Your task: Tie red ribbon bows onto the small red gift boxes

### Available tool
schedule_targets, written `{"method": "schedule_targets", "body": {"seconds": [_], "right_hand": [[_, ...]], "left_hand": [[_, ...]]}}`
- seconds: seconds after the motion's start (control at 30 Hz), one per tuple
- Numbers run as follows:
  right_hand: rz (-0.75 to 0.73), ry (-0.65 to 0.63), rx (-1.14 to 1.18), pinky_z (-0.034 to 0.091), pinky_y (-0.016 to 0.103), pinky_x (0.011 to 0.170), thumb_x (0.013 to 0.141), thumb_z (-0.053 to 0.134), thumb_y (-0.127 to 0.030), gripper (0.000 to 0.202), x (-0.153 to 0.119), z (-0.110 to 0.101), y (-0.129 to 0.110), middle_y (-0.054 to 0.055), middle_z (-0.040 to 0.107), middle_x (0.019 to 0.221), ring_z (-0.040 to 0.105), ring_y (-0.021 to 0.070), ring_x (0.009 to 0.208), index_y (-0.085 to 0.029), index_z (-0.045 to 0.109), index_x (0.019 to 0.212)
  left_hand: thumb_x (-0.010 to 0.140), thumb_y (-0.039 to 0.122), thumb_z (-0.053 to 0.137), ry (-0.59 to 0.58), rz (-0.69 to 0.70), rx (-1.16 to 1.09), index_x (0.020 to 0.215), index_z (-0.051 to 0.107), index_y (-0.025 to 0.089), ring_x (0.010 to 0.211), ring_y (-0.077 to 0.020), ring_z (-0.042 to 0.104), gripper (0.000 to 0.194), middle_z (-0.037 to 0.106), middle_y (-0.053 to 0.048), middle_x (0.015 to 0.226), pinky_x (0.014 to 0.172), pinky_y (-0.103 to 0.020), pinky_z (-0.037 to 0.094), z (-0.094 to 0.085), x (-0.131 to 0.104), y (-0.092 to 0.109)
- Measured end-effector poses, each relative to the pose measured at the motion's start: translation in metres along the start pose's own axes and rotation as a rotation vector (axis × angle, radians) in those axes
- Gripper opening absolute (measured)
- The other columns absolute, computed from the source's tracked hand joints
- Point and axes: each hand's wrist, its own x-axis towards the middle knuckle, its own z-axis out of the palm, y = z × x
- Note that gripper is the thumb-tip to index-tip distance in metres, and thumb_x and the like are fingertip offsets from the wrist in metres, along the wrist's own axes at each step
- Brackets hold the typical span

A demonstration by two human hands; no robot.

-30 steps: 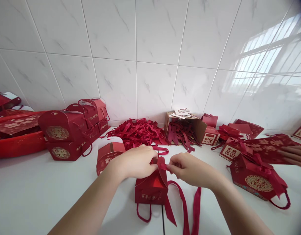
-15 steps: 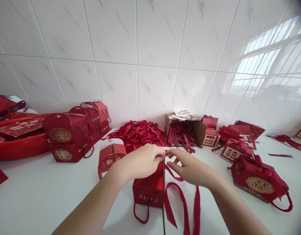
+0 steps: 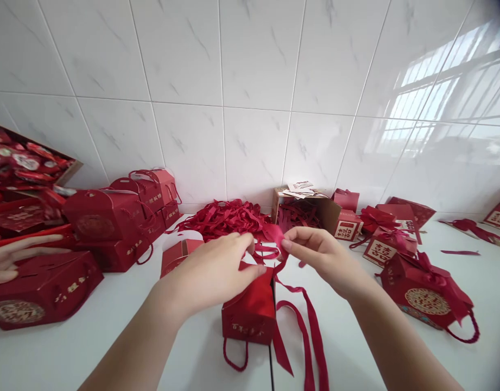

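A red gift box (image 3: 250,309) with a rope handle stands before me, its upper part covered by my hands. My left hand (image 3: 217,266) lies over the far left of the box, thumb and fingers apart, with a gap between them. To its right, my right hand (image 3: 318,252) pinches a red ribbon (image 3: 276,239) between thumb and fingers, just above the far end of the box. Long ribbon tails (image 3: 310,326) trail down the box's right side onto the table. Whether my left fingertips touch the ribbon is hard to see.
Another person's hand (image 3: 17,255) rests by a red box (image 3: 42,293) at the left. Behind lie a ribbon pile (image 3: 233,217) and an open carton (image 3: 327,209). Stacked boxes (image 3: 107,217) stand left; a bow-tied box (image 3: 429,293) sits right.
My left hand has drawn back left and its thumb has parted from the fingers. My right hand has closed on the ribbon and lifted a loop. Another person's hand and box have appeared at left.
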Motion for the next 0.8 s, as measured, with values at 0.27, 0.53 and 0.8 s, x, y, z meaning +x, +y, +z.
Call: {"method": "schedule_targets", "body": {"seconds": [0.27,0.53,0.8], "right_hand": [[-0.288,0.428,0.22,0.047,0.03,0.068,0.082,0.059,-0.031,0.01,-0.022,-0.015,-0.022,0.002,0.057,0.073,0.055,0.0163,0.07,-0.022,0.062,0.076],[-0.451,0.584,0.443,0.044,0.028,0.063,0.081,0.052,-0.021,0.016,-0.03,-0.026,-0.033,0.002,0.053,0.075,0.052,0.0139,0.068,-0.023,0.063,0.07],[0.067,0.197,0.065,0.034,0.025,0.059,0.079,0.059,-0.034,0.02,0.004,0.001,0.004,-0.002,0.05,0.066,0.044,0.0111,0.062,-0.018,0.055,0.068]], "left_hand": [[0.066,0.044,0.057,-0.291,-0.111,0.186,0.077,0.049,0.022,0.065,-0.0236,0.058,0.026,0.063,-0.004,0.077,0.046,-0.028,0.033,0.008,0.012,-0.005],[0.083,0.034,0.033,-0.239,-0.03,0.001,0.084,0.041,0.024,0.051,-0.0139,0.043,0.013,0.053,0.0,0.075,0.043,-0.025,0.027,0.012,0.025,-0.007],[0.088,0.036,0.032,-0.294,-0.046,-0.102,0.094,0.044,0.022,0.076,-0.0194,0.064,0.019,0.064,-0.005,0.088,0.054,-0.025,0.04,0.019,0.035,-0.014]]}}
